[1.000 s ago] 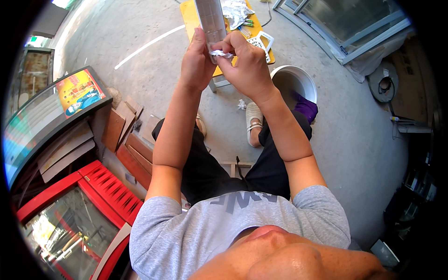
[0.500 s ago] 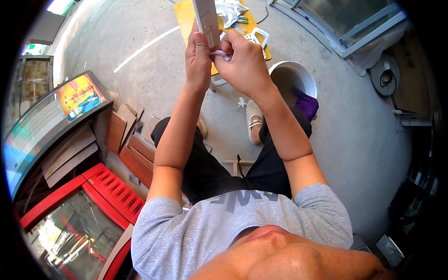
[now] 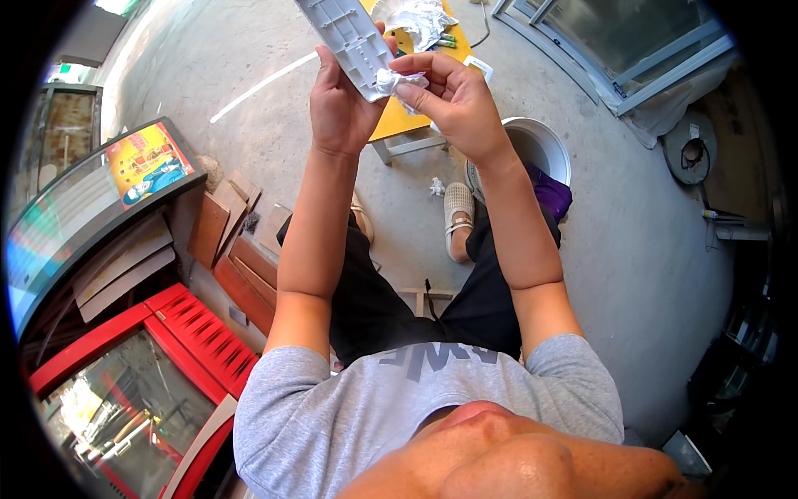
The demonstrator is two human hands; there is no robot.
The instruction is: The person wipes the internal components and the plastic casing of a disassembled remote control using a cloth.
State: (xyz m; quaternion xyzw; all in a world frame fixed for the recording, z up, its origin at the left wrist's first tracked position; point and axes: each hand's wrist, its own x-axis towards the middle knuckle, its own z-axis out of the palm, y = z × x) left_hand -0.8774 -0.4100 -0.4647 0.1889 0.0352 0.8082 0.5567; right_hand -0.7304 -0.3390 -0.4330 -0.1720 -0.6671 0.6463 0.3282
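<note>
I sit with both arms raised in front of me. My left hand [image 3: 339, 106] grips a long grey ribbed plastic panel [image 3: 345, 37] that runs up out of the top of the picture. My right hand [image 3: 455, 104] pinches a crumpled white tissue [image 3: 396, 81] and presses it against the panel's lower end. My legs in black trousers and a white slipper [image 3: 457, 218] show below the hands.
A small yellow table [image 3: 397, 116] with crumpled white paper [image 3: 418, 18] stands ahead. A white bucket [image 3: 544, 143] with a purple cloth [image 3: 549, 187] sits right of it. Wooden boards [image 3: 237, 249] and a red-framed glass cabinet [image 3: 133, 391] lie at my left; window frames [image 3: 632, 50] lean at right.
Both hands have stayed on the panel's lower end; the right hand has shifted the tissue slightly along the panel. The view has drifted a little.
</note>
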